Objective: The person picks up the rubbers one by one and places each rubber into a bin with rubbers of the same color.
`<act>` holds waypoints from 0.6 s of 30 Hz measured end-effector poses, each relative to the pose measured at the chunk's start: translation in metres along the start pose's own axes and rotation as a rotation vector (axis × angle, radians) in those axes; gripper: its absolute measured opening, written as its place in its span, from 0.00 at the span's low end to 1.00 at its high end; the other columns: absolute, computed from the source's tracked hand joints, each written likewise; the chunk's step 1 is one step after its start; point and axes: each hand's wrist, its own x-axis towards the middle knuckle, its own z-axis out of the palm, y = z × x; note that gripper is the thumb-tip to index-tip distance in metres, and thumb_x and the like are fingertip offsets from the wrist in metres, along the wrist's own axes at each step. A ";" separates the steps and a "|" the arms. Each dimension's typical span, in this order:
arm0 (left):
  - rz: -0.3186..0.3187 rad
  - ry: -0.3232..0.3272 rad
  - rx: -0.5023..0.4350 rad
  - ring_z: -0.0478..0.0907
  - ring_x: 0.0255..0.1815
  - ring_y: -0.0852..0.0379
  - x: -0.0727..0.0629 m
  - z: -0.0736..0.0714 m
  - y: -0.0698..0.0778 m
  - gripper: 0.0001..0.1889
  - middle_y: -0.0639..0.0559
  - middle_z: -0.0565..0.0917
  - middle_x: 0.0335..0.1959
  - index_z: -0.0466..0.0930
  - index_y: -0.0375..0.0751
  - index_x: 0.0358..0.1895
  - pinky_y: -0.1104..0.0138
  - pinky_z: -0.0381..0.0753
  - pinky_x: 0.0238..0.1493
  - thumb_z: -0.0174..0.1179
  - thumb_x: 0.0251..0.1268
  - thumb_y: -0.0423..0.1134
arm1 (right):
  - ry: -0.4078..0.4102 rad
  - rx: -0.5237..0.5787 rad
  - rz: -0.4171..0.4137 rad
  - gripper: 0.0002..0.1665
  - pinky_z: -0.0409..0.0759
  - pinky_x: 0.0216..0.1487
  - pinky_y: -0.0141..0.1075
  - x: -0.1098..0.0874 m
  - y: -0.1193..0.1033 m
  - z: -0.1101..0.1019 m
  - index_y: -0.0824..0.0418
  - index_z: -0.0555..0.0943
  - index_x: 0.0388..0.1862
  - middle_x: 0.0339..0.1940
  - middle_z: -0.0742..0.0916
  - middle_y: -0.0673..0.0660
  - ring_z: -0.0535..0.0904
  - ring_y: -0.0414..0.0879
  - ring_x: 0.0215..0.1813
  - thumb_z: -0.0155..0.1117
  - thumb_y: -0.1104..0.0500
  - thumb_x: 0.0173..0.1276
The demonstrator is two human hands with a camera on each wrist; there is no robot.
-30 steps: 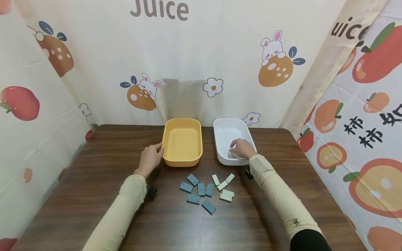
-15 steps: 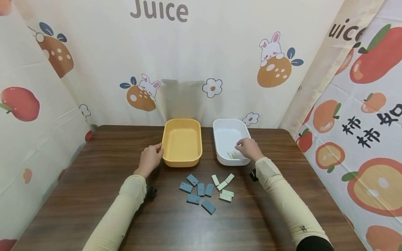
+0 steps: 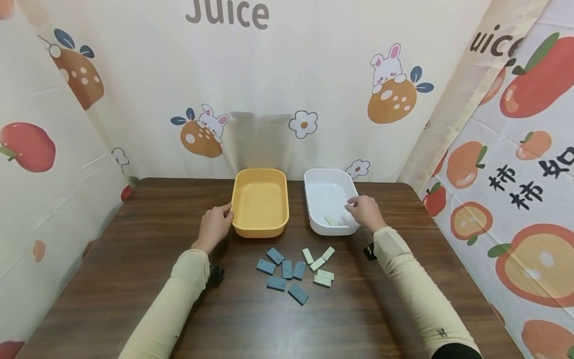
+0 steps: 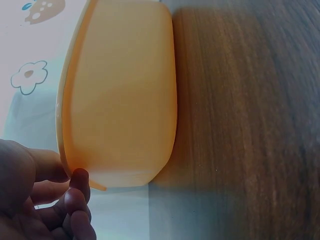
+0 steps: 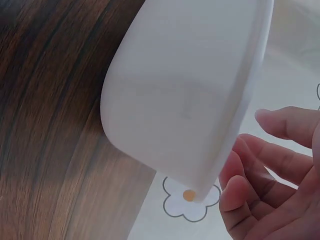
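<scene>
My left hand [image 3: 214, 227] pinches the left rim of a yellow plastic bin [image 3: 260, 232]; in the left wrist view the thumb and fingers [image 4: 80, 180] lie on either side of that rim. At the right rim of a white plastic bin [image 3: 320, 199] is my right hand [image 3: 366, 213], with relaxed fingers and nothing visible in them. A pale green block [image 3: 331, 220] lies inside the white bin near its front. In front of the bins, several blue rectangular blocks [image 3: 276, 283] and several pale green blocks [image 3: 322, 281] lie loose on the table.
Both bins stand side by side at the back of the dark wooden table [image 3: 148, 239], with a gap between them. A printed curtain [image 3: 269, 75] hangs right behind the table's back edge, and more printed cloth [image 3: 515, 199] hangs along the right side.
My right hand has moved right, from inside the white bin to its right rim, uncovering the pale green block in there. The left hand stays on the yellow bin.
</scene>
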 end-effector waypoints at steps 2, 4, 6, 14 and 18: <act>-0.001 -0.004 -0.001 0.62 0.14 0.58 0.000 0.000 0.000 0.22 0.49 0.70 0.18 0.72 0.35 0.66 0.67 0.65 0.19 0.50 0.73 0.39 | 0.012 0.009 0.006 0.20 0.81 0.48 0.51 -0.001 0.001 -0.002 0.74 0.81 0.52 0.46 0.86 0.72 0.82 0.61 0.47 0.58 0.59 0.71; -0.002 -0.006 -0.001 0.63 0.14 0.58 0.000 -0.001 0.000 0.22 0.49 0.70 0.18 0.72 0.35 0.66 0.67 0.65 0.19 0.50 0.73 0.40 | 0.025 0.011 0.012 0.20 0.81 0.48 0.51 -0.002 0.003 -0.003 0.74 0.81 0.52 0.47 0.86 0.72 0.82 0.61 0.48 0.57 0.59 0.71; 0.000 -0.007 -0.001 0.63 0.15 0.57 0.001 -0.001 0.000 0.22 0.49 0.71 0.18 0.72 0.35 0.66 0.67 0.65 0.20 0.50 0.73 0.40 | 0.034 0.017 0.025 0.20 0.81 0.49 0.52 -0.003 0.004 -0.004 0.74 0.81 0.53 0.48 0.85 0.72 0.82 0.62 0.49 0.57 0.59 0.71; 0.017 0.010 0.007 0.64 0.16 0.57 0.001 0.000 0.000 0.22 0.48 0.73 0.20 0.73 0.34 0.65 0.67 0.65 0.21 0.50 0.72 0.40 | 0.069 0.013 0.050 0.22 0.80 0.48 0.52 -0.006 0.013 -0.005 0.75 0.78 0.57 0.49 0.84 0.73 0.81 0.61 0.47 0.55 0.60 0.72; 0.006 0.008 0.002 0.64 0.15 0.57 0.001 0.000 -0.001 0.22 0.48 0.72 0.19 0.73 0.35 0.65 0.67 0.66 0.20 0.50 0.72 0.40 | 0.075 0.030 0.063 0.23 0.80 0.50 0.52 -0.009 0.019 -0.007 0.76 0.77 0.57 0.52 0.84 0.73 0.82 0.62 0.50 0.54 0.59 0.72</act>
